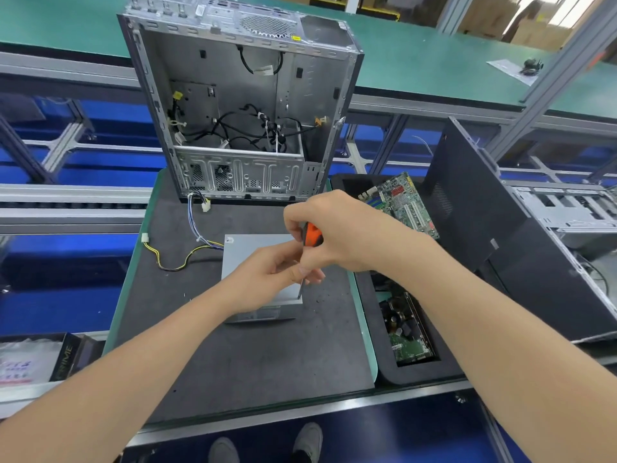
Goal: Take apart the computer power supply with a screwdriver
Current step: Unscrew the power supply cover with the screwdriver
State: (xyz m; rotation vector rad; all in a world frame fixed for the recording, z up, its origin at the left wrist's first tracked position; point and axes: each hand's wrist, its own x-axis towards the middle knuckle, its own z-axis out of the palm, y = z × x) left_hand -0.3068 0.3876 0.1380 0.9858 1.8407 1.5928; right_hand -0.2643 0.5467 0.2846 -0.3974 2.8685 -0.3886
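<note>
A grey metal power supply (248, 252) lies flat on the dark mat (240, 355), its yellow, black and blue cables (187, 259) trailing to the left. My right hand (334, 235) grips the orange-and-black handle of a screwdriver (311, 234) held upright. Its metal shaft points down at the near right corner of the power supply. My left hand (267, 282) pinches the shaft low down, close to the tip, and covers much of the box's top. The screw under the tip is hidden.
An open, emptied computer case (240, 105) stands upright at the back of the mat. A black foam tray (417, 372) on the right holds green circuit boards (400, 203). A black case panel (484, 208) and another chassis are at far right. A box (33, 359) sits at the near left.
</note>
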